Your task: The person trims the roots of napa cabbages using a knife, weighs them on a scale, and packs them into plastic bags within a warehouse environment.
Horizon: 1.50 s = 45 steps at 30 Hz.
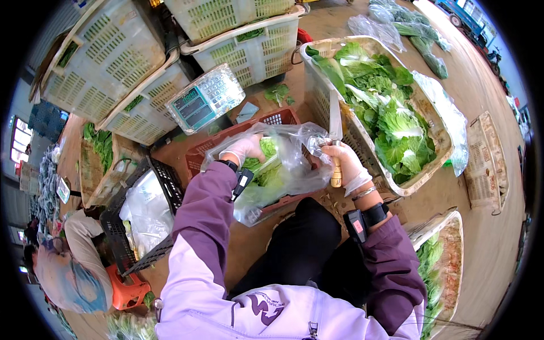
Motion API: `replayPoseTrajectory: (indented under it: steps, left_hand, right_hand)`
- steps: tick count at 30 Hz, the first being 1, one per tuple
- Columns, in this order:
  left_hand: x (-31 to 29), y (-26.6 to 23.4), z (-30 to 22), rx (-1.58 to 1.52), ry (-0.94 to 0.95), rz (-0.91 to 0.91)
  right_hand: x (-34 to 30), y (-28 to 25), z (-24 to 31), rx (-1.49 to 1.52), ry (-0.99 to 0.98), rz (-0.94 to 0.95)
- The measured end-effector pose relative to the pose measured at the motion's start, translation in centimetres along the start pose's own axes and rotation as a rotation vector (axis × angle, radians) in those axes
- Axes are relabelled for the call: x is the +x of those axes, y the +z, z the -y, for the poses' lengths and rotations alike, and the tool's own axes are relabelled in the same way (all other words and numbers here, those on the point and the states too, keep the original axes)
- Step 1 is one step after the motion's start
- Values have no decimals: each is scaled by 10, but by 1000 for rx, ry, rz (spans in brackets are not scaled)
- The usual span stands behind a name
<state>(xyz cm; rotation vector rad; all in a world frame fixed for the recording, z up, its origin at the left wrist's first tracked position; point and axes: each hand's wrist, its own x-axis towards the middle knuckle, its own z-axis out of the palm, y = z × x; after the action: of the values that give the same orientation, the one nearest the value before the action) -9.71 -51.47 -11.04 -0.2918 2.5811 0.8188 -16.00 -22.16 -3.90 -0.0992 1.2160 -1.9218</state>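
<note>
My left hand, in a thin clear glove, reaches into a clear plastic bag and is closed on a head of leafy lettuce. The bag lies spread over a red-brown crate in front of me. At the bag's right edge is my right hand, also gloved and closed round a knife. Its broad blade points away from me, and its wooden handle shows below my fingers. A bunched part of the bag touches that hand's fingertips; whether they pinch it I cannot tell.
A scale with a lit display stands beyond the crate. To the right, a large pale crate holds leafy heads. Stacked white crates rise behind. A black crate with plastic bags stands left, near a seated person.
</note>
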Motion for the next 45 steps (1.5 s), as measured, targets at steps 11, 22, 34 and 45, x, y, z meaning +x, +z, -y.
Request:
replayPoseTrajectory:
  steps: [11, 22, 34, 45]
  left_hand:
    - [29, 67, 31, 84, 322, -724]
    - [60, 42, 13, 34, 290, -151]
    - [-99, 2, -74, -480, -140, 194]
    - [-171, 18, -244, -102, 855, -350]
  right_hand:
    - [-35, 22, 16, 182, 62, 204]
    - [-45, 4, 31, -789, -46, -260]
    - [-342, -130, -20, -1135, -251, -1294]
    - [-602, -139, -168, -996, 281, -1694]
